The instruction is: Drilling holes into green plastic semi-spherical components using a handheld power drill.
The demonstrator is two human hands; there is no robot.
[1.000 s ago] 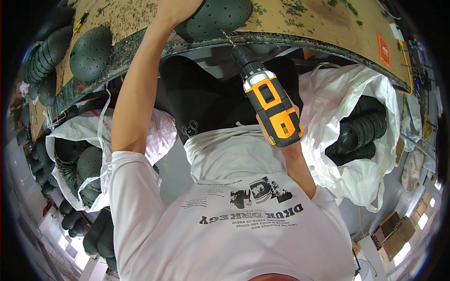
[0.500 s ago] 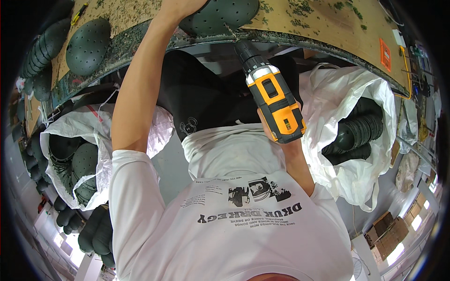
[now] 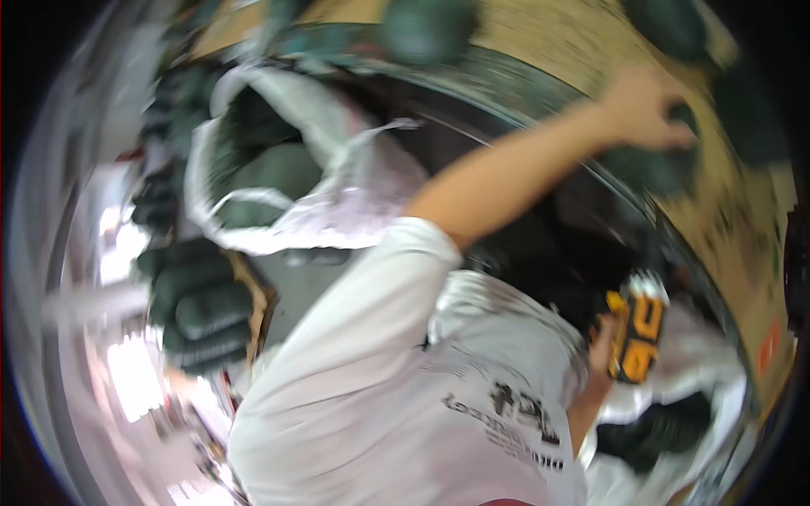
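Holding drill (image 3: 643,337) forward, right hand (image 3: 602,341)

Has shells (image 3: 429,29) on the table (image 3: 540,42) and, by its edge, shells in a left bag (image 3: 371,190) and a right bag (image 3: 620,485).

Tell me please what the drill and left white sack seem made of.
Drill: probably moulded plastic, matte, judging by its dull orange and black blocks. Left white sack: perhaps plastic or fabric, faintly shiny; its wall folds, but blur hides any weave.
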